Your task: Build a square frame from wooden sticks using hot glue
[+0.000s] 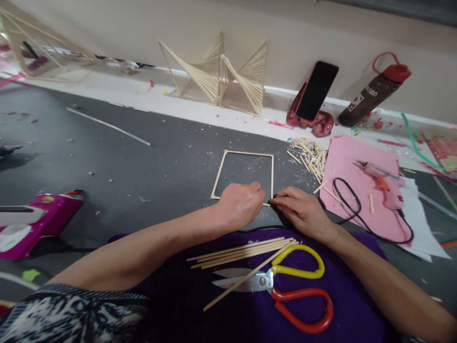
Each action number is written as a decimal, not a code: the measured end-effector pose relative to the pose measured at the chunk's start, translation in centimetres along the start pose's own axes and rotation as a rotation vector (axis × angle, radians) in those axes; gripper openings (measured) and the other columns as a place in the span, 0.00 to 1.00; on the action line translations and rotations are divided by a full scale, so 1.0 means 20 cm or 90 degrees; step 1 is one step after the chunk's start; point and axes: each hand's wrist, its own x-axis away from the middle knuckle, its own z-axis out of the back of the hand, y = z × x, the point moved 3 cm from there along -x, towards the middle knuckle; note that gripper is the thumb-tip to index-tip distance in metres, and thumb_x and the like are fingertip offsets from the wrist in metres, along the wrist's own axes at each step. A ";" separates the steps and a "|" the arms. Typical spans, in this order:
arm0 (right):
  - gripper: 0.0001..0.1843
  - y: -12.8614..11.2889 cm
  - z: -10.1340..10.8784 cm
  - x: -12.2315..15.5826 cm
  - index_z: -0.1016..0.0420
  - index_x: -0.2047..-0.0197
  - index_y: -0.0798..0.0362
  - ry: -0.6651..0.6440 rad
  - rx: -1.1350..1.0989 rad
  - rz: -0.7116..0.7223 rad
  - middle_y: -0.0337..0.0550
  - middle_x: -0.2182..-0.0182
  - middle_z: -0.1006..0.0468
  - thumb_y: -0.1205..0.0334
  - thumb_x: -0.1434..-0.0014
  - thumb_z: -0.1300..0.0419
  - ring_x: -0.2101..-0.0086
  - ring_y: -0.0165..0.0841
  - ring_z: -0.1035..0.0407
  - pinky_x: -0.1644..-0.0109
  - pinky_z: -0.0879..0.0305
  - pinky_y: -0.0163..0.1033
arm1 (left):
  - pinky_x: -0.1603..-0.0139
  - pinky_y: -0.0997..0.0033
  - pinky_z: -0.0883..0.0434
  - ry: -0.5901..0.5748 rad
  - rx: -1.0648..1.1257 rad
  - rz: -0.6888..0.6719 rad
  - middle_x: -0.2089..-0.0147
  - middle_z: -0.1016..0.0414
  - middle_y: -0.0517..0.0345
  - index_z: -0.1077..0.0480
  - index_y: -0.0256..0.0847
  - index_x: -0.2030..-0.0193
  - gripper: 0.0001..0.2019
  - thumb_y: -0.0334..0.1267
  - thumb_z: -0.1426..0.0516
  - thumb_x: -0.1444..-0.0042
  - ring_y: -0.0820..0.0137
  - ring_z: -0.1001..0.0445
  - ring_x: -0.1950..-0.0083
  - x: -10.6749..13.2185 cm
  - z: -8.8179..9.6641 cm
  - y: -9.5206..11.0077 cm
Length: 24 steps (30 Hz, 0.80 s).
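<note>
A square frame of thin wooden sticks (249, 153) lies flat on the grey table. My left hand (240, 204) is closed over its near side, fingers curled around the stick. At the near right corner, the fingertips of my right hand (303, 209) pinch the frame. Whitish blobs show at its other corners. Closer to me, several loose wooden sticks (243, 252) rest on a dark purple cloth (350, 305). Scissors (262, 281) with one yellow and one red handle lie there, one stick crossing the blades.
A pink glue gun (387, 183) with its black cord lies on a pink sheet (342, 152), right. Beside it are short stick offcuts (312, 157). Behind stand stick structures (210, 78), a phone (317, 90) and a bottle (374, 93). A magenta device (43, 221) is left.
</note>
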 end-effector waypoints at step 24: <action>0.17 -0.01 -0.02 0.00 0.29 0.49 0.48 -0.032 0.015 0.015 0.46 0.60 0.26 0.70 0.39 0.49 0.61 0.33 0.33 0.59 0.36 0.40 | 0.74 0.72 0.37 0.009 0.012 -0.054 0.55 0.32 0.57 0.36 0.51 0.46 0.16 0.44 0.50 0.40 0.68 0.27 0.65 -0.03 0.00 -0.04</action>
